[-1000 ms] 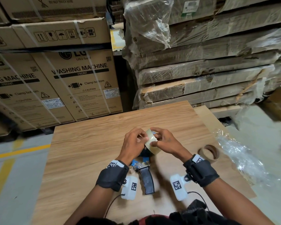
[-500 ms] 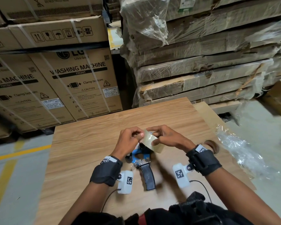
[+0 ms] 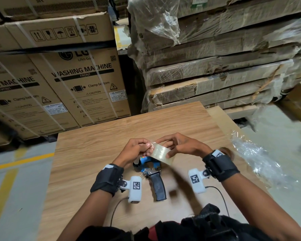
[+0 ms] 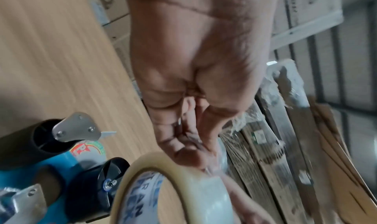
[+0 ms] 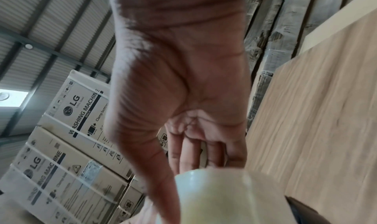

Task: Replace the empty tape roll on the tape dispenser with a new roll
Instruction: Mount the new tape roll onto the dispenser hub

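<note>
Clear tape roll (image 3: 161, 153) held up between both my hands, above the dispenser.

My left hand (image 3: 137, 150) has its fingers (image 4: 189, 148) curled, pinching at the roll's loose edge; my right hand (image 3: 184, 145) grips the roll, thumb against its outer face. I see the blue dispenser (image 3: 150, 168) lying on the wooden desk (image 3: 94, 153) just beneath, black handle pointing toward me. Crumpled clear plastic wrap (image 3: 257, 159) sits at the desk's right edge, with washing-machine cartons (image 3: 83, 84) stacked behind.
</note>
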